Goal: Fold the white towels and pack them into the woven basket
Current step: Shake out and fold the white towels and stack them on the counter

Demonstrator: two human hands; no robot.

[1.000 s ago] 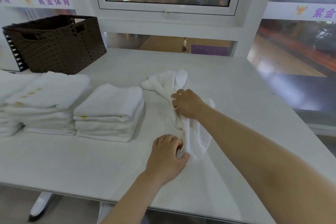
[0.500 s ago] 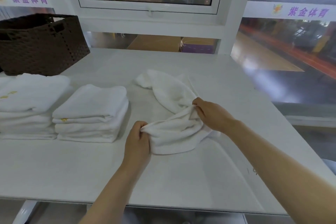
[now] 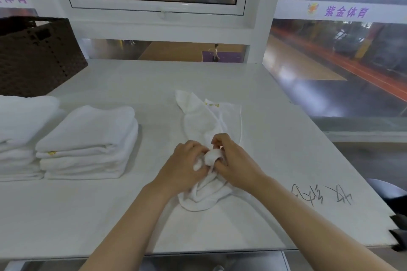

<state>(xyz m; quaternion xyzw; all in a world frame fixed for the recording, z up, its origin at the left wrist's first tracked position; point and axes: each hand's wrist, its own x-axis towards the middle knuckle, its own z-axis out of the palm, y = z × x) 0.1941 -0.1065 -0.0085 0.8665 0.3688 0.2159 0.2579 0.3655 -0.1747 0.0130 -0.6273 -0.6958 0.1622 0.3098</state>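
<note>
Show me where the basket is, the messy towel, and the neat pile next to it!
woven basket (image 3: 41,59), head view, on its front wall.
messy towel (image 3: 198,123), head view, on its far flat part.
neat pile (image 3: 88,141), head view, on its top towel.

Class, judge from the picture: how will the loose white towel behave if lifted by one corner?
Probably floppy: the loose towel bunches and creases where the left hand and right hand grip it. Likely light, since it drapes thinly on the table. Unlikely to slide, looking soft and napped.
</note>
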